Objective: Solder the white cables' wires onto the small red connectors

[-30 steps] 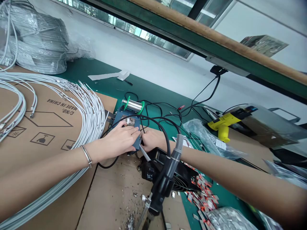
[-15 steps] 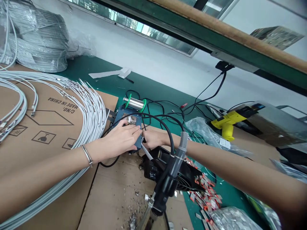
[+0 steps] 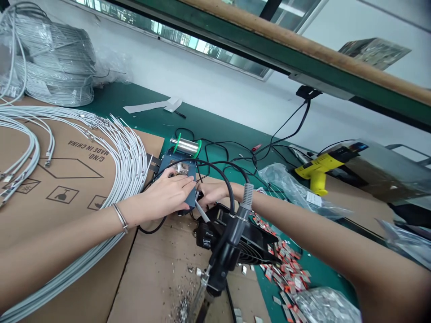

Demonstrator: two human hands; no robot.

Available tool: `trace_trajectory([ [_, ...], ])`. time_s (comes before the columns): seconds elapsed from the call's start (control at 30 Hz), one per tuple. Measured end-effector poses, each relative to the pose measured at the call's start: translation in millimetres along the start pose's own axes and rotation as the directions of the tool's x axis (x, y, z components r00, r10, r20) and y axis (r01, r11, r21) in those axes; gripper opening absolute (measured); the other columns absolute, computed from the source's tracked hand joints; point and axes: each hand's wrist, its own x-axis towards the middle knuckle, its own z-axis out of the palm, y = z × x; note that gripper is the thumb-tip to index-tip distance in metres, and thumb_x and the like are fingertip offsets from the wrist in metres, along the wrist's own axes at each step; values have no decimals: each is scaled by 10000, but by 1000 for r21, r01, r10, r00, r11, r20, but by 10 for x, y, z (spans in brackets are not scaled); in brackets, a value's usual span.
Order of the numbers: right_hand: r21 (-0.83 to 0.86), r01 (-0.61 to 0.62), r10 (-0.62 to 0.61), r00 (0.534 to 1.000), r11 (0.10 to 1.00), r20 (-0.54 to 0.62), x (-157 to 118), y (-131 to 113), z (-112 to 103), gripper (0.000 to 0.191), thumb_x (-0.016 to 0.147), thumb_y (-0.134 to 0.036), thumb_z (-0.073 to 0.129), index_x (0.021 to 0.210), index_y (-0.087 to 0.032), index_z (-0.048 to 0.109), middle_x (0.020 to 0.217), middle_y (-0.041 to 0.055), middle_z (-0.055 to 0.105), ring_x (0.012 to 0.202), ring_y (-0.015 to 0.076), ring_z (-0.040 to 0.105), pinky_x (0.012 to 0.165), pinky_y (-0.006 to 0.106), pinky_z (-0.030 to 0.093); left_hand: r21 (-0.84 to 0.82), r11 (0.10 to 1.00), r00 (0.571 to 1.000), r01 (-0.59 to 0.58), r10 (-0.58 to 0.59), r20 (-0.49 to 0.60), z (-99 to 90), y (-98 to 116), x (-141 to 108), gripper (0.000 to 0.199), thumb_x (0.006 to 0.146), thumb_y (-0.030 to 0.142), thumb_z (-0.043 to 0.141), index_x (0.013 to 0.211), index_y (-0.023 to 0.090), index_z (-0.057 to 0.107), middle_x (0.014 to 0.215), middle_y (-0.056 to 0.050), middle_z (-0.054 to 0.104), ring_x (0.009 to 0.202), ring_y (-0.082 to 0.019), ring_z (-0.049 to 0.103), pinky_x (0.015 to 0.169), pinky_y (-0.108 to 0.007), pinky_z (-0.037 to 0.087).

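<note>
My left hand lies across the top of a small blue box, its fingers stretched out and a bracelet on the wrist. At the box's right side is my right hand, fingers bent in against it. Their tips are hidden, and I cannot make out what they grip. A spool of solder wire with green flanges sits at the back of the box. Nearer to me, a soldering iron slants down in a holder, its black cord looping past both hands. Behind it stands a black fan.
A bundle of white cables curves over the cardboard on the left. Small orange-and-silver pieces lie heaped at the right. A yellow heat gun rests farther back, near plastic bags. A shelf edge crosses overhead.
The view has shifted slightly, so most things sit a little farther left. Both hands stay at the blue box; the right hand's fingers have shifted slightly at its side.
</note>
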Motion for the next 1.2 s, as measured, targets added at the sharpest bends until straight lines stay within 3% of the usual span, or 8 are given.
trace_trajectory([
  [0.13,-28,-101,102,994,995,50,-30,-118,-32,288,865,-221,555,608,-115,479,526,-62,427,451,56,418,453,179,370,4,1000,1000,-1,1,5,-14,2,-5,446,868,375,517,1216,101,462,1294,-140,509,1183,-212,472,959,-370,236],
  [0.4,-173,-196,168,972,965,-164,-64,-299,-21,163,827,-183,601,707,-96,532,638,-38,492,561,83,485,527,205,419,3,1000,1000,7,-7,14,-8,4,-11,449,877,363,507,1238,102,441,1313,-143,491,1199,-216,460,969,-392,216],
  [0.7,-220,-170,110,960,961,-258,-46,-258,78,116,810,-148,611,736,-98,537,700,-24,514,591,79,486,542,201,424,4,999,999,36,-36,19,4,5,-8,468,880,372,500,1255,102,430,1316,-135,489,1202,-216,458,969,-405,215],
  [1.03,-311,-218,111,939,925,-326,15,-110,133,205,841,-294,597,779,-100,574,738,2,560,633,104,531,587,241,455,-6,999,998,54,-54,40,-23,24,-5,455,892,355,478,1264,98,425,1322,-148,481,1215,-234,450,973,-426,210],
  [1.2,-354,-304,154,907,884,-392,60,-119,172,238,839,-336,598,801,-101,593,787,21,594,702,131,567,654,280,477,-17,997,997,69,-68,38,-30,28,-5,454,894,365,470,1267,111,426,1315,-141,489,1210,-233,457,974,-431,211],
])
